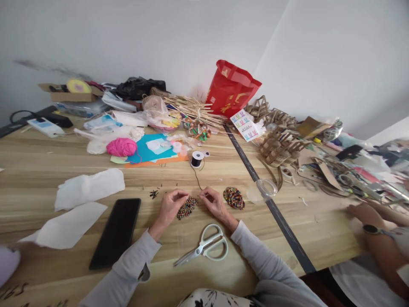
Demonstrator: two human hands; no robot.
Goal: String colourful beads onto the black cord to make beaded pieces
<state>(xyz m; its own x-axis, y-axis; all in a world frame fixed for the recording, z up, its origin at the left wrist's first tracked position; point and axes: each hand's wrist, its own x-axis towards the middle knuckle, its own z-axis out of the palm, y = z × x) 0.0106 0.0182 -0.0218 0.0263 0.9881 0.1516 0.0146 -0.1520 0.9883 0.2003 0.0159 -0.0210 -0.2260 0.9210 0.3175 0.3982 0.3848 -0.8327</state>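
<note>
My left hand is over the left edge of a small heap of multicoloured beads, thumb and fingertips pinched together; anything between them is too small to make out. Just right of the heap, my right hand pinches a thin black cord. That cord runs back to a spool of black cord standing behind the hands. A coiled strand of beads lies to the right of my right hand. White-handled scissors rest between my forearms, and short black bits lie left of the heap.
A black phone and white paper sheets lie to the left. Pink yarn, a red bag and woven baskets line the back. A clear tape roll sits right; another person's arm rests at far right.
</note>
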